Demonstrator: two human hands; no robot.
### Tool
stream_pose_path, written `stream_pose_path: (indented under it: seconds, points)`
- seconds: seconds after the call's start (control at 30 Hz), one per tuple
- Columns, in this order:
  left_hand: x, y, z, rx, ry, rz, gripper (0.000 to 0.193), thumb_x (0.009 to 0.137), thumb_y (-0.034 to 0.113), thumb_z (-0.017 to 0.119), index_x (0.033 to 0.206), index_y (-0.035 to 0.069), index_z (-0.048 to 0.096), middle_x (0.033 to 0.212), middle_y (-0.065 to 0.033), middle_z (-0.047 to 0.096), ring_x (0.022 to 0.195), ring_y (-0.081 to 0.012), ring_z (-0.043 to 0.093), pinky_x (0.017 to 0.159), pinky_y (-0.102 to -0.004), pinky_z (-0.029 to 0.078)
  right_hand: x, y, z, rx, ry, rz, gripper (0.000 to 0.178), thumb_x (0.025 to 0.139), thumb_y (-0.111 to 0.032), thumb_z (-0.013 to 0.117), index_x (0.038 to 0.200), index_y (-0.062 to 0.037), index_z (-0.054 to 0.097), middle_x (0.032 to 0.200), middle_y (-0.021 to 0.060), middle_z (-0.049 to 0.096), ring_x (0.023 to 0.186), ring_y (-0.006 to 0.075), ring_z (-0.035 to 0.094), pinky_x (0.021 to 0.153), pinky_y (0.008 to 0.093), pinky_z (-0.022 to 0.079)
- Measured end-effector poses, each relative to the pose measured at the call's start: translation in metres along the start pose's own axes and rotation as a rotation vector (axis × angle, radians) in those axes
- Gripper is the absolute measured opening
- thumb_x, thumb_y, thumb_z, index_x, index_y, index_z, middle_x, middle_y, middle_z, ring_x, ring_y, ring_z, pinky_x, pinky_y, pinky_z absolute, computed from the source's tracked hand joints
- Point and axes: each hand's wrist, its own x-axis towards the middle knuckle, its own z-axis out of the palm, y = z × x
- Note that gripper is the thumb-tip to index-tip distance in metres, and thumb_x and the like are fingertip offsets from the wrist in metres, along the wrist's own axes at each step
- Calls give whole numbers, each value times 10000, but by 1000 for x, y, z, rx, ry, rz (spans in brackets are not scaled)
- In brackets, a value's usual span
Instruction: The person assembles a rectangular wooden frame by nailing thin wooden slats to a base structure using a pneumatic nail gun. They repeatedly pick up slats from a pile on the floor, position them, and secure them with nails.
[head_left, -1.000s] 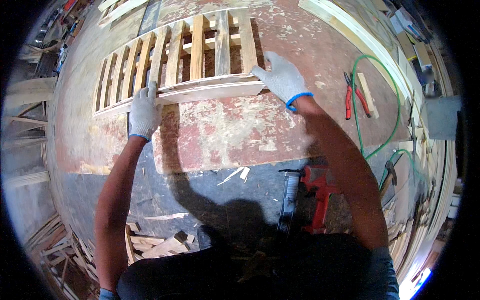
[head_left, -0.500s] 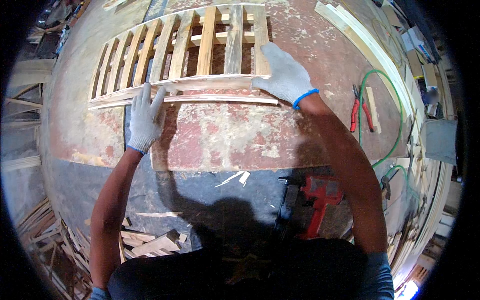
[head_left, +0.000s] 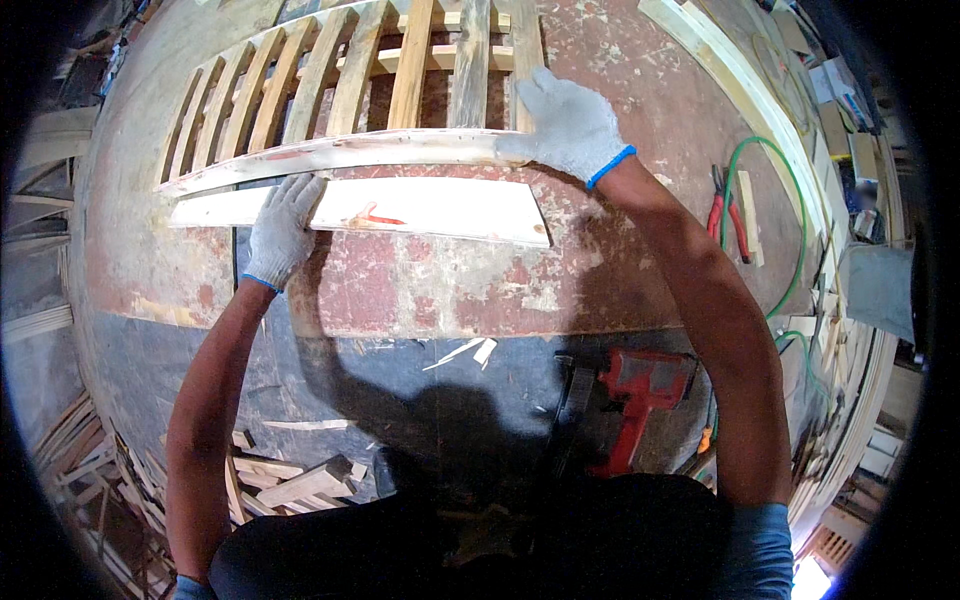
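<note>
A slatted wooden pallet lies at the far side of the work surface, its near edge rail facing me. My right hand, in a white knit glove with a blue cuff, grips its near right corner, the thumb along the rail. Just nearer than the rail is a pale board with its broad face showing and a red mark on it. My left hand, gloved too, holds this board left of its middle, fingers together across the face; the thumb is not clearly visible.
Red-handled pliers and a green hose lie to the right. A red power tool lies near me. Wood offcuts are piled at the lower left. Long pale boards run along the far right.
The pale board has turned from nearly edge-on to showing its broad face. My left hand has moved off the pallet's rail onto it. The right hand stays at the pallet corner.
</note>
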Motion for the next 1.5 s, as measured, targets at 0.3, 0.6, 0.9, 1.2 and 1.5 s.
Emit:
stream_pose_path:
  seconds: [0.3,0.6,0.9,1.2,1.5]
  points:
    - [12,-1,-2,-96,48,-4,551,789,7,583,1326,123,638,1359,-131,627,1287,-317,558,1088,-421,440,-2,33,33,490,371,161,369,1015,-341,475,1143,-50,662,1063,235,688,1029,433,655,884,515,512]
    - [38,6,-39,50,-188,-177,320,868,138,552,1144,164,713,1034,-189,731,981,-354,713,849,-490,550,-132,-11,66,624,233,104,314,920,-242,635,1177,-68,677,1020,223,695,974,376,688,822,437,545]
    - [35,33,-81,199,141,-128,505,842,193,761,1295,83,568,1246,-139,611,1146,-353,585,960,-470,478,-71,-6,39,685,47,464,429,901,-424,636,1035,-19,686,949,216,718,940,376,698,809,446,539]
    - [34,10,-62,141,148,-135,552,829,113,725,1340,70,520,1152,-155,661,1172,-373,570,973,-470,488,-33,-8,10,1107,144,414,518,910,-448,623,1052,42,718,985,246,728,951,365,707,823,438,532]
    - [11,21,-16,-234,434,-461,606,953,252,676,1464,14,455,1382,-218,569,1251,-341,557,1047,-423,469,-2,28,44,994,-10,616,616,868,-458,743,1020,138,702,909,193,718,806,266,696,652,425,522]
